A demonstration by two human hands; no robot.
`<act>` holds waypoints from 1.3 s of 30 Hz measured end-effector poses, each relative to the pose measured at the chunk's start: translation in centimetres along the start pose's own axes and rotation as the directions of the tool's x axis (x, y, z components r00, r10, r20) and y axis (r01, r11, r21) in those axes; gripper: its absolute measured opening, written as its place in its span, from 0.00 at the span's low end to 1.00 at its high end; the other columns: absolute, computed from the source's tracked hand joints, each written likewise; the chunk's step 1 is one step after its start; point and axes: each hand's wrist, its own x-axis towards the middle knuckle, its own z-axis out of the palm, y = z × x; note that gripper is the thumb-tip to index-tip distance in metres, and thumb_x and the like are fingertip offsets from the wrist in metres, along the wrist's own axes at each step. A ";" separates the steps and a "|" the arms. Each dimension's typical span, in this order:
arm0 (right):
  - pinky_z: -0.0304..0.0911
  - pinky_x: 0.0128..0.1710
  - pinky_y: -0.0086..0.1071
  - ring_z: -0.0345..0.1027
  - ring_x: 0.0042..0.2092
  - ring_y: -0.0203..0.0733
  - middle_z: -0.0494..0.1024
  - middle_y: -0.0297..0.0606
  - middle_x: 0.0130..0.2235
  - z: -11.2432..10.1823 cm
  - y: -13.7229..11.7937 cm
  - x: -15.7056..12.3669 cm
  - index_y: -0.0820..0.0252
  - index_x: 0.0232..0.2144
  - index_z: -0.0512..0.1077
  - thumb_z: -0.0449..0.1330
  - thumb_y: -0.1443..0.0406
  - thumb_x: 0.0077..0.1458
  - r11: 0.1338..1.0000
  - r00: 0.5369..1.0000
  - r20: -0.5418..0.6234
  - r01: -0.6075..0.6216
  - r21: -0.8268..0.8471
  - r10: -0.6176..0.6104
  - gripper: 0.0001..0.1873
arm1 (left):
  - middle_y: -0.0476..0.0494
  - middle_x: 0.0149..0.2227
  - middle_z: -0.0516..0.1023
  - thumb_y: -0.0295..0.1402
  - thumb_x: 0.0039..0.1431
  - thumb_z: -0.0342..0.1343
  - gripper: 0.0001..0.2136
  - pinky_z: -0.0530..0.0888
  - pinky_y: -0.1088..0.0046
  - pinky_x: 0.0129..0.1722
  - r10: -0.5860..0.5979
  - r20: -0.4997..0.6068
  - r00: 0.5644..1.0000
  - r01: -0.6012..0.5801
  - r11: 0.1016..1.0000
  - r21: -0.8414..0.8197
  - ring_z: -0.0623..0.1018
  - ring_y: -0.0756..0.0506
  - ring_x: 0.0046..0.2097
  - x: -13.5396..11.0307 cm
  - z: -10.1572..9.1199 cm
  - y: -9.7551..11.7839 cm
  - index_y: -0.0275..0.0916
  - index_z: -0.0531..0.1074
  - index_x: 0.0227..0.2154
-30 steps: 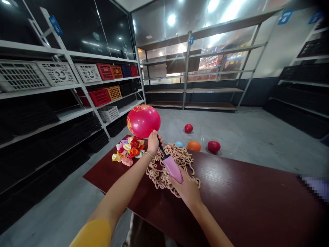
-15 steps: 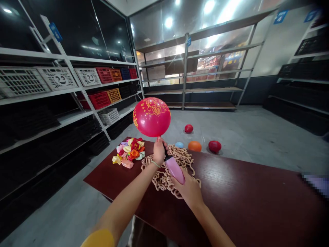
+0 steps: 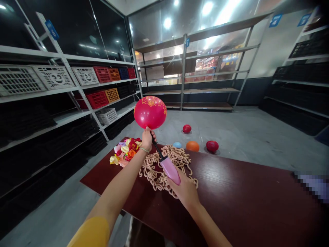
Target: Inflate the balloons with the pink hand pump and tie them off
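Note:
A red balloon (image 3: 150,113) with yellow print, swollen with air, stands over the far side of the table. At its neck my left hand (image 3: 147,140) is closed, pinching the neck onto the tip of a pink balloon pump (image 3: 170,171). My right hand (image 3: 185,190) wraps round the pink body of the pump. Between the two hands the black rod of the pump shows, pulled out. Beneath the pump lies a heap of long beige, twisted balloon-like strands (image 3: 177,156). Left of my left wrist is a pile of uninflated balloons (image 3: 128,149) in many colours.
The dark red table (image 3: 231,192) stretches to the right. Beyond its far edge, blown-up balloons lie on the floor: orange (image 3: 192,146), dark red (image 3: 212,146), red (image 3: 187,128) and light blue (image 3: 177,145). Shelving with plastic crates (image 3: 96,99) lines the left.
The pump's black rod is drawn further out, and my hands are wider apart. My left hand and the balloon have shifted left and up a little; the balloon looks slightly smaller and tilted.

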 end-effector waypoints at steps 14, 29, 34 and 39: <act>0.66 0.47 0.38 0.75 0.47 0.51 0.80 0.38 0.48 -0.3 0.3 0.3 0.52 0.56 0.69 0.58 0.55 0.57 0.999 0.999 -0.016 -0.027 0.017 0.028 0.25 | 0.57 0.20 0.60 0.49 0.61 0.52 0.17 0.62 0.80 0.15 -0.049 0.166 0.985 0.063 0.995 -0.078 0.64 0.54 0.17 -4.4 1.1 -3.0 0.42 0.58 0.29; 0.66 0.47 0.38 0.76 0.47 0.51 0.80 0.38 0.49 0.2 0.9 0.2 0.51 0.58 0.68 0.59 0.55 0.56 0.999 1.000 -0.007 -0.011 -0.047 0.011 0.27 | 0.56 0.21 0.61 0.46 0.63 0.50 0.14 0.62 0.80 0.15 -0.022 0.065 0.998 0.026 0.998 -0.060 0.64 0.54 0.18 -4.2 0.2 -3.5 0.41 0.60 0.29; 0.65 0.45 0.38 0.76 0.45 0.51 0.82 0.38 0.45 0.1 1.0 0.3 0.50 0.59 0.67 0.59 0.54 0.57 0.996 1.000 0.001 -0.028 -0.084 0.028 0.28 | 0.56 0.20 0.62 0.46 0.64 0.49 0.15 0.62 0.81 0.15 -0.063 0.124 0.990 0.070 0.996 -0.050 0.64 0.54 0.17 -5.5 0.4 -5.0 0.41 0.59 0.28; 0.66 0.45 0.38 0.76 0.46 0.51 0.81 0.39 0.47 0.0 0.6 0.3 0.51 0.59 0.67 0.59 0.54 0.57 0.996 0.999 0.019 -0.044 -0.079 0.045 0.28 | 0.56 0.20 0.63 0.48 0.64 0.49 0.15 0.62 0.80 0.15 -0.055 0.086 0.995 0.060 0.996 -0.058 0.65 0.53 0.17 -4.7 0.1 -4.4 0.41 0.59 0.30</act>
